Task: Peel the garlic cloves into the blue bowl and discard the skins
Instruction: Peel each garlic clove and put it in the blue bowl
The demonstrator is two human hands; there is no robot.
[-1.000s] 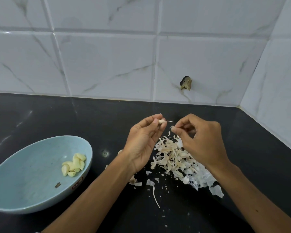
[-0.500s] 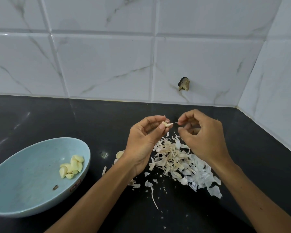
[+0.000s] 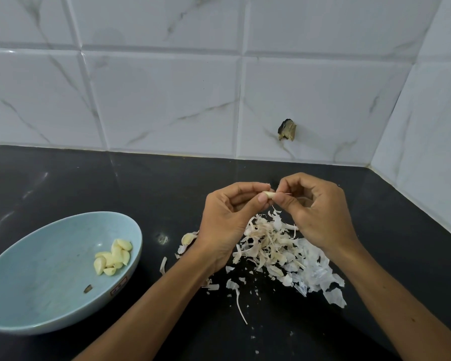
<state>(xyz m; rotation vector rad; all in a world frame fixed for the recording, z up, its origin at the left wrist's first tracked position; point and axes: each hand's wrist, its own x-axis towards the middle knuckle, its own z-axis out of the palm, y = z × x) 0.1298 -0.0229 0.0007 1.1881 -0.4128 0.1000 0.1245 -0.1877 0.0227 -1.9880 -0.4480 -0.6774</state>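
The left hand grips a garlic clove between curled fingers and thumb, its pale end poking out toward the right hand; the right hand pinches that end with thumb and forefinger, the other fingers curled in behind; the two hands touch at the clove, held up above the black worktop. Directly under and just in front of the hands lies a pile of skins (papery white flakes and pale strips, spreading out beneath the right wrist); a few loose shreds trail off below the left forearm. Just beside the left wrist, on its outer side, lies another clove with skin on it. Well to the left of the left hand sits the blue bowl, tilted on the worktop; a small heap of peeled cloves rests inside against its nearer wall. Beyond the hands rises a white tiled wall; a small dark lump sits on it above the right hand.
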